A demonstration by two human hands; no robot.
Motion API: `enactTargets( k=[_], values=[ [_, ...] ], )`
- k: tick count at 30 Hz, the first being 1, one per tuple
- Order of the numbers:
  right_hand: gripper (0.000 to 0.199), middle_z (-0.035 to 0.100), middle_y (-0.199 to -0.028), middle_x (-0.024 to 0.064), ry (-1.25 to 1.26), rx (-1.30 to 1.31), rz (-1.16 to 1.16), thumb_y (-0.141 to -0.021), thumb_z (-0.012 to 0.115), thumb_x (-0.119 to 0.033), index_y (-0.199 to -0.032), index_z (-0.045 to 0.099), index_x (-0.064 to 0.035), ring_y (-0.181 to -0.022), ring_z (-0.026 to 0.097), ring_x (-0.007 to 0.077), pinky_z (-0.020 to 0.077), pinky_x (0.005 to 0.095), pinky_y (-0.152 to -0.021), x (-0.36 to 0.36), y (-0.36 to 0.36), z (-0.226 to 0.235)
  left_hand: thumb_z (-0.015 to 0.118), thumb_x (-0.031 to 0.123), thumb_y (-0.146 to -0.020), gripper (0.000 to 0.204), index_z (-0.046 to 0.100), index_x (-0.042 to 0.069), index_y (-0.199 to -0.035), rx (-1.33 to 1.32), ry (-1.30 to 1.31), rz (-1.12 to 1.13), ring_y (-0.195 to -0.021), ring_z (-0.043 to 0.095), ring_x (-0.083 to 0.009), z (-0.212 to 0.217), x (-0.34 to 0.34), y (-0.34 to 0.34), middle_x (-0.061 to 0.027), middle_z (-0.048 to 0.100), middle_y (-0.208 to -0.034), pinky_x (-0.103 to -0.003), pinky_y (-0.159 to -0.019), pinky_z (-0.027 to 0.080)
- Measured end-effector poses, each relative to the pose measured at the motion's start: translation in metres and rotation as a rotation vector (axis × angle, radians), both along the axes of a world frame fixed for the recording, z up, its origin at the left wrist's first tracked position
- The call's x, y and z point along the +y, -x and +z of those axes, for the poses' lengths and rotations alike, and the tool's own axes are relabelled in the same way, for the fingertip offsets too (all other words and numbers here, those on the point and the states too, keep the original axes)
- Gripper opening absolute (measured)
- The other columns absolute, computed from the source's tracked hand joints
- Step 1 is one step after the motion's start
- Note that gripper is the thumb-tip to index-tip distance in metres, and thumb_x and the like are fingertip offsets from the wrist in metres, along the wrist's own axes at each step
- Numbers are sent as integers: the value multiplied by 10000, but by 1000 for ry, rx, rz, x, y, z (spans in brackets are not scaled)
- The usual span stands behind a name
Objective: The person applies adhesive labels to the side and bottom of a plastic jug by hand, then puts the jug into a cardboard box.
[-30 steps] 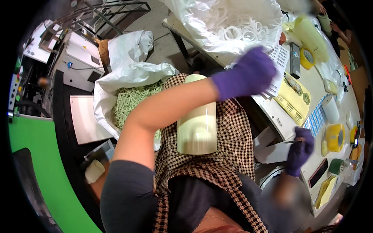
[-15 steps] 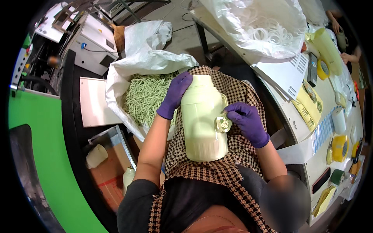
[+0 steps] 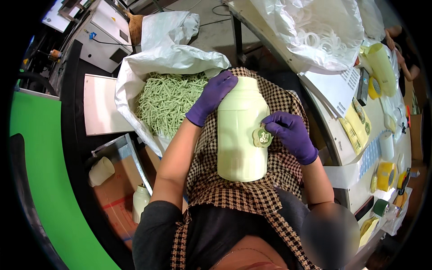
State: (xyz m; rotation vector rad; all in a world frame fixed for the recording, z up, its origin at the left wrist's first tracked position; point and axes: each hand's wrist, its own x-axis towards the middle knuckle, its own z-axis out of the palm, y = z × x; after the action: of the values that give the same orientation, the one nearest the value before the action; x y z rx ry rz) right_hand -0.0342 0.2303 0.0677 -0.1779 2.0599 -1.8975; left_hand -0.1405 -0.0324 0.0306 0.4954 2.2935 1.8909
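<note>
A pale green vacuum flask (image 3: 240, 155) stands on my lap, its neck pointing away from me. My left hand (image 3: 211, 99), in a purple glove, is closed round the flask's upper left side by the neck. Between the thumb and fingers of my right hand (image 3: 292, 137), also gloved in purple, is the edge of a small green scalloped label (image 3: 262, 137) with pale print. That label lies over the right part of the flask's body; whether it touches the surface I cannot tell. Only a sliver of the flask's handle shows at its right side.
A white sack (image 3: 128, 105) of thin green plastic strips (image 3: 173, 101) sits at my left, above a carton (image 3: 112, 198) holding pale flask parts. On the right-hand table (image 3: 335, 146) are a bag of clear rings (image 3: 315, 38), papers (image 3: 330, 90), label sheets and yellow tape rolls (image 3: 386, 175). Another person's arm (image 3: 407, 69) shows far right.
The flask has turned, so its handle has nearly gone from sight at the right. The label now faces up more squarely. My left hand has shifted slightly right and away with the flask.
</note>
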Motion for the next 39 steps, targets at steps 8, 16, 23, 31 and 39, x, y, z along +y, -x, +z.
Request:
enactTargets(
  k=[8,16,23,31,39],
  values=[
    [984,483,-1105,113,-384,466,-328,-750,900,-424,-1522,423,-44,-914,533,215,516,359,-815,6,-10,-55,618,303,-1025,342,632,-36,-977,17,161,-41,-838,560,-158,7,18,10,-100,639,-880,-351,-801,480],
    [1071,293,-1584,388,-601,776,139,-828,744,-644,-1585,318,-18,-1472,340,524,310,517,-1209,15,-78,-23,712,283,-947,346,636,-16,-1104,507,296,277,-950,659,-325,-7,78,12,-173,690,-1055,-402,-874,510],
    [658,335,-1549,395,-757,788,-120,-919,567,50,-1545,393,-56,-1372,483,518,520,470,-1033,8,-84,-66,868,509,-754,1366,-32,-60,-1610,80,442,-242,-1553,171,-422,33,32,-119,-310,128,-1665,-462,-1267,189],
    [704,323,-1542,375,-782,677,-70,-906,562,73,-1562,396,-119,-1394,444,519,562,444,-965,1,-89,-62,951,373,-687,1461,-132,-46,-1573,-300,210,-67,-1403,396,-358,27,54,-168,-244,289,-1531,-445,-1153,422],
    [713,329,-1546,355,-754,727,-63,-906,574,59,-1570,392,-126,-1410,425,513,539,470,-1015,6,-91,-66,910,397,-768,1391,-105,-11,-1626,-163,408,-152,-1499,311,-266,12,26,-169,-226,229,-1659,-381,-1212,311]
  ],
)
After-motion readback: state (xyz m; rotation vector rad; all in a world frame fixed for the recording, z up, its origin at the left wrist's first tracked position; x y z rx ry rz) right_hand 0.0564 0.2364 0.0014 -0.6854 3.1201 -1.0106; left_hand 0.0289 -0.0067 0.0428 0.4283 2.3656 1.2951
